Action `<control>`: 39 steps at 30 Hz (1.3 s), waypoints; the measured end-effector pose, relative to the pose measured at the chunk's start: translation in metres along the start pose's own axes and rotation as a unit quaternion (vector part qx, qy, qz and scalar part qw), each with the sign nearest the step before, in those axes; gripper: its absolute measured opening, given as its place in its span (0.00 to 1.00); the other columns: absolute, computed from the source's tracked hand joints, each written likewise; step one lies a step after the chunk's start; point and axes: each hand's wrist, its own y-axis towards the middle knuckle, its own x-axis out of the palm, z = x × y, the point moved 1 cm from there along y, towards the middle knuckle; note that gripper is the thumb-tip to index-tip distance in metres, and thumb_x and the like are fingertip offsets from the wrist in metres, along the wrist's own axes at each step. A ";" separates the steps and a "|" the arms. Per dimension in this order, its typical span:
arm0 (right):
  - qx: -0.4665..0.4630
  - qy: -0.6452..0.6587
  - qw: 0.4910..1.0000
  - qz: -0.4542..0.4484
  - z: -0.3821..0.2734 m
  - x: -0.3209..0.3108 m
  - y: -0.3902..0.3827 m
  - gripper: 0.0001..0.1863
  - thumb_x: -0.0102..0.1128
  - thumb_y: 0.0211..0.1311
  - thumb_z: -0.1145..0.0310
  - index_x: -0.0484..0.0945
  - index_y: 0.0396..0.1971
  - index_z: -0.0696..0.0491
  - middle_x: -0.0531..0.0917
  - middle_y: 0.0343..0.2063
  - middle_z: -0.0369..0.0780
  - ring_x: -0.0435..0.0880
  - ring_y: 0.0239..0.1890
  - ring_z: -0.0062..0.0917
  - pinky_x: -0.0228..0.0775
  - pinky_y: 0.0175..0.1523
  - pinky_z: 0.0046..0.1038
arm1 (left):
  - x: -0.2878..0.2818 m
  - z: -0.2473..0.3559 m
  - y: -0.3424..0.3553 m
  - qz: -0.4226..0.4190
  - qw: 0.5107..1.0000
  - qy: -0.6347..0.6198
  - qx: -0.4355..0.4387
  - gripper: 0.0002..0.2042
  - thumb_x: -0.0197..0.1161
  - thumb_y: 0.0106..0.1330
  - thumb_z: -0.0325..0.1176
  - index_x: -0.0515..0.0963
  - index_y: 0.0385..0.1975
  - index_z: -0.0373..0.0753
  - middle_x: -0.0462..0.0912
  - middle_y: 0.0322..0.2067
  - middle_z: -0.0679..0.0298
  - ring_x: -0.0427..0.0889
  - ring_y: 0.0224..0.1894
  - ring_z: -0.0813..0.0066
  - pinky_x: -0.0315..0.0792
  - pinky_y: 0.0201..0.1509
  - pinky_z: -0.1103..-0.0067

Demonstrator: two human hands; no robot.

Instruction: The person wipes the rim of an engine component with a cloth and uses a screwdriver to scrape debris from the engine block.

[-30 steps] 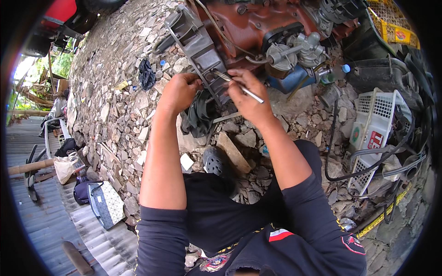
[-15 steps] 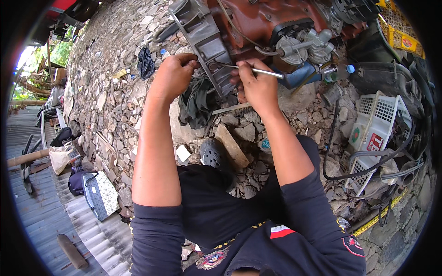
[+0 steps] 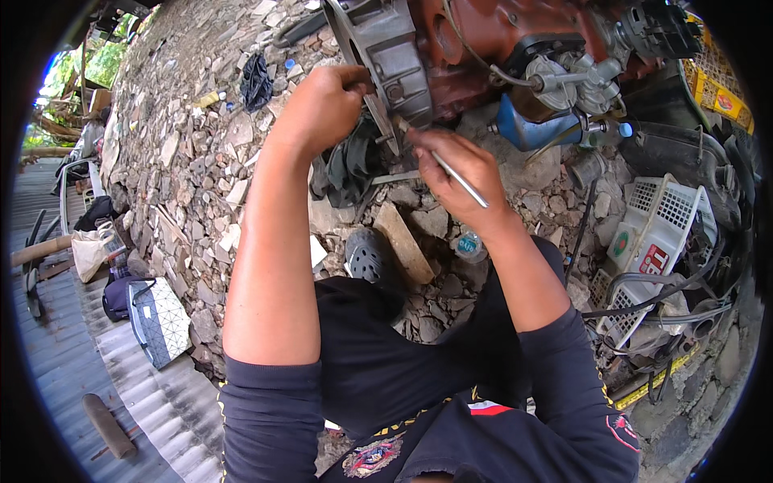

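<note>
Head view: left hand (image 3: 322, 105) clamps the grey engine cover (image 3: 386, 56) at its edge; right hand (image 3: 455, 173) pinches a thin metal tool (image 3: 459, 179) at the cover's lower rim. A slip could jab the fingers. Both hands sit higher and closer than a second ago.

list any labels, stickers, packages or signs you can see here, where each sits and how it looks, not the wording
Red and white label: rectangular, on the white plastic basket at the right.
Round green sticker: on the same basket, left of the red label.
Yellow crate: upper right, with a small red patch.
Bottle cap: round, blue-green, on the stones below the right hand.
</note>
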 end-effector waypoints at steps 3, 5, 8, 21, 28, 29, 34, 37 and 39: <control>-0.023 0.006 0.998 0.059 -0.008 0.000 0.008 0.14 0.59 0.59 0.76 0.79 0.46 0.58 0.84 0.39 0.46 0.84 0.40 0.43 0.77 0.45 0.34 | 0.000 0.001 0.002 0.000 1.000 -0.005 -0.009 0.16 0.54 0.66 0.24 0.78 0.52 0.29 0.86 0.44 0.55 0.81 0.49 0.70 0.71 0.57 0.76; -0.041 -0.045 0.998 0.014 0.004 0.001 0.008 0.14 0.58 0.59 0.77 0.79 0.46 0.58 0.83 0.40 0.46 0.84 0.40 0.42 0.77 0.44 0.35 | 0.002 0.003 0.002 0.006 1.000 0.000 -0.001 0.16 0.54 0.66 0.25 0.78 0.51 0.29 0.86 0.44 0.55 0.82 0.49 0.70 0.71 0.57 0.76; -0.039 -0.065 0.997 -0.031 0.008 -0.007 0.008 0.15 0.58 0.58 0.77 0.79 0.46 0.57 0.83 0.40 0.46 0.84 0.39 0.43 0.77 0.43 0.36 | 0.002 0.010 0.000 0.012 0.999 0.035 -0.004 0.15 0.54 0.67 0.26 0.79 0.50 0.29 0.86 0.44 0.55 0.82 0.48 0.70 0.71 0.57 0.76; 0.117 0.059 0.986 0.103 0.003 0.011 0.009 0.09 0.61 0.62 0.74 0.81 0.41 0.57 0.85 0.30 0.47 0.87 0.32 0.38 0.78 0.37 0.31 | 0.006 -0.002 0.005 0.044 0.998 0.033 0.013 0.14 0.56 0.66 0.28 0.80 0.47 0.29 0.87 0.40 0.55 0.83 0.43 0.70 0.73 0.53 0.75; 0.095 0.001 0.984 0.150 -0.001 0.027 0.004 0.06 0.62 0.62 0.74 0.80 0.38 0.57 0.85 0.30 0.48 0.86 0.31 0.42 0.77 0.35 0.32 | 0.001 0.000 0.006 0.030 0.999 0.032 0.005 0.14 0.56 0.67 0.30 0.81 0.47 0.30 0.87 0.39 0.56 0.83 0.43 0.71 0.73 0.52 0.75; 0.087 -0.009 0.985 0.147 0.000 0.026 0.003 0.06 0.62 0.61 0.74 0.80 0.37 0.57 0.85 0.31 0.48 0.86 0.32 0.42 0.77 0.35 0.32 | 0.001 0.002 0.005 0.027 0.999 0.041 -0.001 0.14 0.57 0.67 0.30 0.81 0.47 0.30 0.87 0.39 0.56 0.83 0.43 0.71 0.73 0.52 0.75; 0.076 -0.011 0.986 0.151 -0.002 0.027 0.006 0.06 0.63 0.61 0.73 0.80 0.37 0.57 0.85 0.30 0.48 0.86 0.31 0.42 0.78 0.35 0.33 | -0.001 0.004 0.003 0.014 0.999 0.032 -0.005 0.14 0.57 0.66 0.29 0.81 0.48 0.31 0.87 0.41 0.56 0.83 0.45 0.72 0.72 0.54 0.76; 0.155 0.003 0.975 0.157 0.008 0.020 0.005 0.07 0.63 0.64 0.71 0.81 0.36 0.59 0.86 0.28 0.46 0.87 0.26 0.35 0.78 0.32 0.29 | -0.003 0.002 0.004 0.001 1.000 0.022 -0.001 0.16 0.55 0.63 0.26 0.80 0.50 0.31 0.86 0.43 0.56 0.82 0.48 0.71 0.72 0.56 0.76; 0.200 0.140 0.952 0.183 -0.003 0.015 0.014 0.10 0.62 0.66 0.68 0.82 0.36 0.60 0.87 0.28 0.44 0.86 0.24 0.28 0.75 0.29 0.25 | -0.004 -0.001 0.005 -0.012 1.000 -0.026 -0.006 0.19 0.52 0.61 0.22 0.79 0.52 0.31 0.85 0.46 0.56 0.82 0.50 0.70 0.71 0.58 0.76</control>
